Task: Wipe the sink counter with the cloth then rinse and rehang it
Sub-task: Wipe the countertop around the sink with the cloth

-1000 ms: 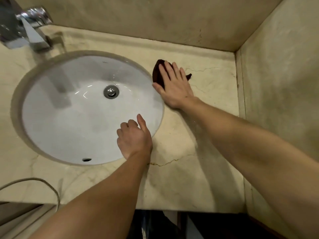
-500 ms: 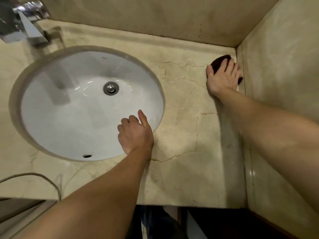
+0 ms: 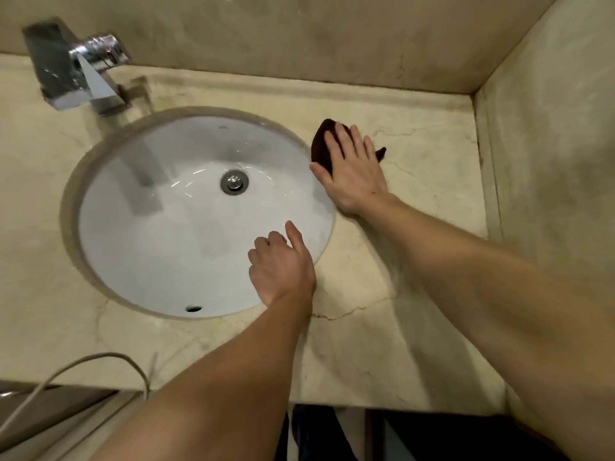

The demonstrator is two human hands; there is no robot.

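Sweeping back from the far corner, my right hand [image 3: 352, 171] presses flat and open on the cloth [image 3: 321, 146] beside the sink [image 3: 199, 214]; my left hand [image 3: 283, 267], loosely curled and empty, rests at the rim. Wiping the worktop [image 3: 382, 344] continues, rinsing later.

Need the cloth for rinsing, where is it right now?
In the head view, the cloth lies flat on the counter under the right hand, just right of the sink rim.

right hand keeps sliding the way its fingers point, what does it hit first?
Likely the raised back ledge of the counter, then the back wall. Right hand lies flat on the cloth; bare marble ahead.
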